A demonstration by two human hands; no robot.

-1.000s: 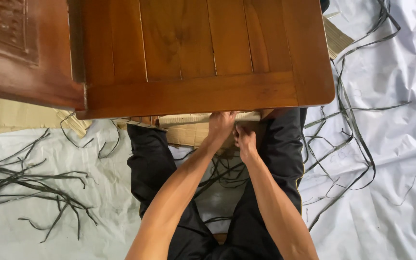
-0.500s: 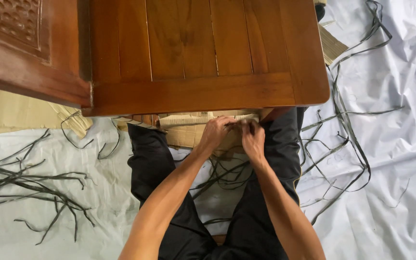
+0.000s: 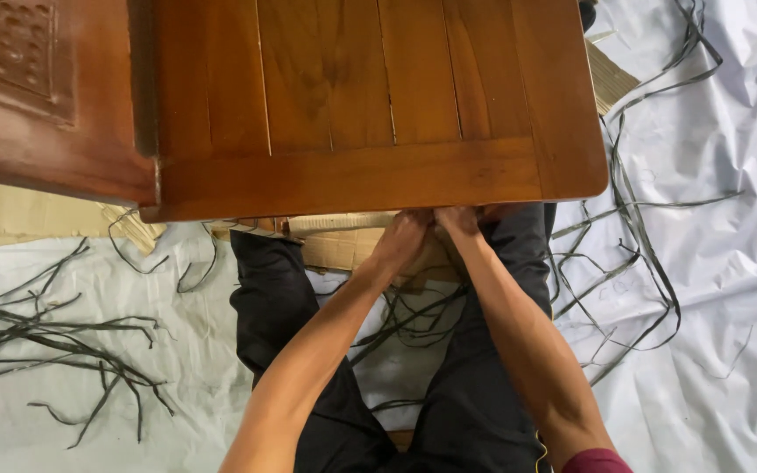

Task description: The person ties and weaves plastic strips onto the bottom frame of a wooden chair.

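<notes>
While I sit on the crumpled white sheet [image 3: 729, 289] with my legs in black trousers [image 3: 282, 307] stretched forward, both my hands meet at the near edge of the brown wooden tabletop made of jointed planks [image 3: 378, 105]. My left hand [image 3: 405, 238] curls with its fingers bent around the flat tan cardboard piece [image 3: 343, 236] that lies just under that edge, across my lap. My right hand [image 3: 459, 219] sits right beside it, the two touching, its fingertips tucked beneath the wood so I cannot tell whether they pinch the cardboard or merely press on it. The cardboard runs out to the left of my hands, partly hidden by the tabletop above.

Between my knees, below the hands, lies a tangle of thin dark plastic strapping strips [image 3: 413, 311]. More of the same loose dark strips [image 3: 54, 333] spread over the sheet at far left, and others [image 3: 633, 219] loop along the right side. A carved reddish-brown wooden panel [image 3: 37, 88] stands at upper left, with another sheet of cardboard [image 3: 37, 215] beneath it.
</notes>
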